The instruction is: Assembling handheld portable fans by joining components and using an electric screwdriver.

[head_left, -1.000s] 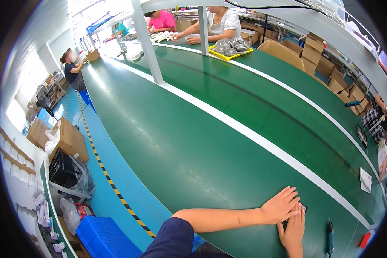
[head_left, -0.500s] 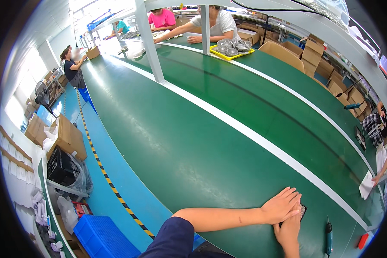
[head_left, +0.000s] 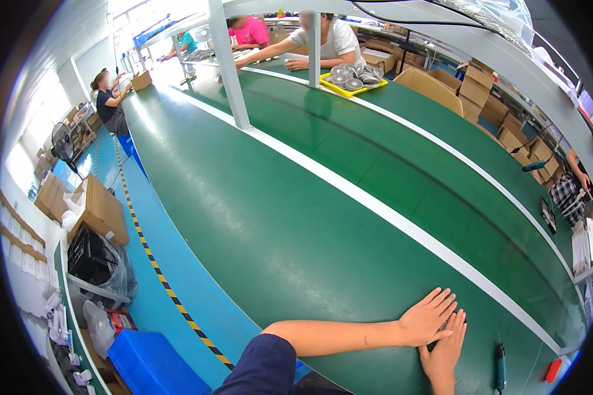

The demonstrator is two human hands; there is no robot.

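Observation:
My left hand (head_left: pixel 428 319) lies flat with its fingers stretched out, its thumb reaching across the back of my right hand. My right hand (head_left: pixel 444 352) is also flat, fingers extended up and to the right. Between and under the two hands a small patch of a dark, speckled thing (head_left: pixel 447 323) shows; the hands hide the rest, so its kind cannot be told. To the right of my hands, a teal and black electric screwdriver (head_left: pixel 501 368) is on the green work surface (head_left: pixel 290 217).
A red object (head_left: pixel 553 370) sits at the near right edge. Across the line, a yellow tray (head_left: pixel 349 89) holds round grey parts beside a co-worker. A grey post (head_left: pixel 236 85) rises from the white strip. A blue crate (head_left: pixel 155 365) stands at the lower left, near cardboard boxes (head_left: pixel 99 210).
My hands have spread slightly apart, and the dark-edged thing that showed beyond my right fingers is now mostly covered. At far right, a co-worker's hand and white sheet have drawn back from the line.

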